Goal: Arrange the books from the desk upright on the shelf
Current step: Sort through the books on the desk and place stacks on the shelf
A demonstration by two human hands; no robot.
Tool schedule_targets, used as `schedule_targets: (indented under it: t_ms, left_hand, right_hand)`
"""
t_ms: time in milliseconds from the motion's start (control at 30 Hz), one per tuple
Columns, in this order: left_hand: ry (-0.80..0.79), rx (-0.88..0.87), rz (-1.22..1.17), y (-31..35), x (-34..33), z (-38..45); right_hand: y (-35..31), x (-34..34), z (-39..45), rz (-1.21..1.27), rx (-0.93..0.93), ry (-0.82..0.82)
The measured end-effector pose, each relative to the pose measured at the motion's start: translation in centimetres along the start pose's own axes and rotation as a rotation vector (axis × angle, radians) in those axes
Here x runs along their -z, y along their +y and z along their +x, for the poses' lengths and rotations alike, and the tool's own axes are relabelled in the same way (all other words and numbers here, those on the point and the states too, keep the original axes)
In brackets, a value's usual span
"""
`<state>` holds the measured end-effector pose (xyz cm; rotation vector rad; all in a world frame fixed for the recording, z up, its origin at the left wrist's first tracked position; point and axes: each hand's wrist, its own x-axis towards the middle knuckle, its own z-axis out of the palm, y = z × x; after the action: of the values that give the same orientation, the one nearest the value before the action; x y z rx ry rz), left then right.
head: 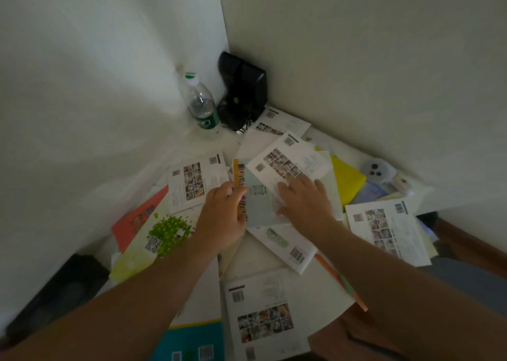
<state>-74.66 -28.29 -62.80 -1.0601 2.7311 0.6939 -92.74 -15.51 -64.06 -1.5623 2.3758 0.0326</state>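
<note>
The left hand [223, 212] curls its fingers round the orange spine of a pale blue book [253, 196] on the desk [247, 256]; right hand [304, 199] lies flat, fingers spread, on its cover. Beyond the fingertips a plastic bottle [201, 105] holds a little water.

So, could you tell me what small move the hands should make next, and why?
Probably lift the pale blue book clear. The left hand already grips its striped spine edge, and the right hand lies flat across it and the white book overlapping its top. That overlap suggests sliding it out first, while the right hand steadies the white one.
</note>
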Motion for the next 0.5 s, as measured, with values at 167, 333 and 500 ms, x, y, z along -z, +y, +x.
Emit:
schedule_targets:
  t_ms: [167,333,500]
  left_hand:
    - [-0.048,-0.024,-0.044,0.2,-0.5,0.3]
    - [-0.018,-0.05,-0.143,0.4,-2.3,-1.9]
    - [-0.04,0.036,-0.234,0.5,-3.0,-4.9]
  right_hand:
    - [-0.8,-1.2,-1.8,0.003,0.105,0.002]
    - [-1.1,-1.6,-2.1,0.032,0.212,0.112]
    - [-2.2,-3.5,-2.9,0.069,0.181,0.107]
